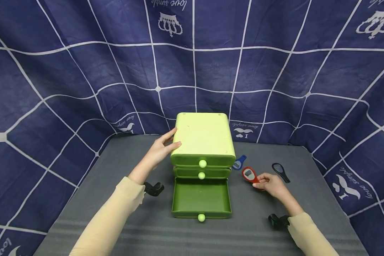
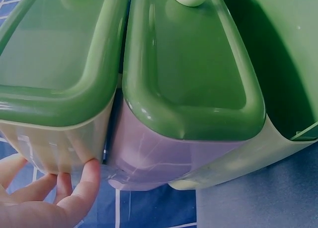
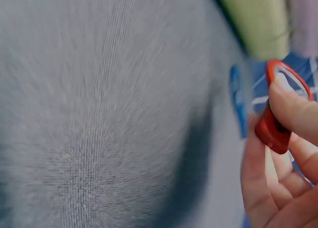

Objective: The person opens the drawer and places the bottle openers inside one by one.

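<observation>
A small drawer cabinet (image 1: pixel 203 137) with a pale yellow-green top and green drawer fronts stands mid-table. Its bottom drawer (image 1: pixel 201 199) is pulled out, its green floor in view; the two drawers above sit nearly flush. My left hand (image 1: pixel 160 151) rests its fingertips against the cabinet's upper left side, the fingers (image 2: pixel 87 188) lightly bent in the left wrist view. Between thumb and fingers, my right hand (image 1: pixel 270 185) pinches a red magnifying glass (image 1: pixel 249 174) by its handle, right of the cabinet. The right wrist view shows the red magnifying glass (image 3: pixel 273 131) held close up, with the thumb over its frame.
A blue magnifying glass (image 1: pixel 239 162) lies beside the cabinet's right side. Further right, a black magnifying glass (image 1: pixel 280 171) lies on the grey tabletop (image 1: pixel 140 227). A dark blue curtain (image 1: pixel 211 71) with white lines hangs behind the table.
</observation>
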Demonstrator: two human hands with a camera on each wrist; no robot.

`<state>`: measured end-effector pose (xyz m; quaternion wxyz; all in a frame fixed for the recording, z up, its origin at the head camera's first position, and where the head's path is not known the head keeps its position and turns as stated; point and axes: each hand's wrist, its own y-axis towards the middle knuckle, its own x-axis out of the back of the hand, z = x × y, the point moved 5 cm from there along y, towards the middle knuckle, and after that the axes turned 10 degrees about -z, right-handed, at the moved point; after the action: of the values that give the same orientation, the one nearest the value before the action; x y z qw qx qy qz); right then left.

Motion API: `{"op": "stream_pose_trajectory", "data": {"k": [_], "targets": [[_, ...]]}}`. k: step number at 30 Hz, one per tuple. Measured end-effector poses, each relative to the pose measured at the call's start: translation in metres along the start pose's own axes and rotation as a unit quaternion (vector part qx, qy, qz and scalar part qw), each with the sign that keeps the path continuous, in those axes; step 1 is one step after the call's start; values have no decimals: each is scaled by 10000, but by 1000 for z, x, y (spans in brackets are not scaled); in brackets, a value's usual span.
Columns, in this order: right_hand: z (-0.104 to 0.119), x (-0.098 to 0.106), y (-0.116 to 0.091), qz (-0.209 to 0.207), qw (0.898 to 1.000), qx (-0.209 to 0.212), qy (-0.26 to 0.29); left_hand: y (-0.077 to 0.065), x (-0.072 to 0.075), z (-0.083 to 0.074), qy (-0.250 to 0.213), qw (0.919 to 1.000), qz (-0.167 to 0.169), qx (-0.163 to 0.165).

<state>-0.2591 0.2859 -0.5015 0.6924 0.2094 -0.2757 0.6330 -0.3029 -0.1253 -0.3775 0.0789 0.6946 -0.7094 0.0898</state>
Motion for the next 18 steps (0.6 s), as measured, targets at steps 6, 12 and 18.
{"op": "stream_pose_trajectory", "data": {"k": [6, 12, 18], "targets": [[32, -6, -29, 958, 9911, 345, 858, 0, 0, -2, -30, 10000, -38, 33], [58, -24, -46, 1607, 9746, 599, 1442, -1, -2, -3, -1, 10000, -28, 20], [77, -50, -52, 1854, 9660, 756, 1635, 0, -1, -1, 13, 10000, -36, 41]]}}
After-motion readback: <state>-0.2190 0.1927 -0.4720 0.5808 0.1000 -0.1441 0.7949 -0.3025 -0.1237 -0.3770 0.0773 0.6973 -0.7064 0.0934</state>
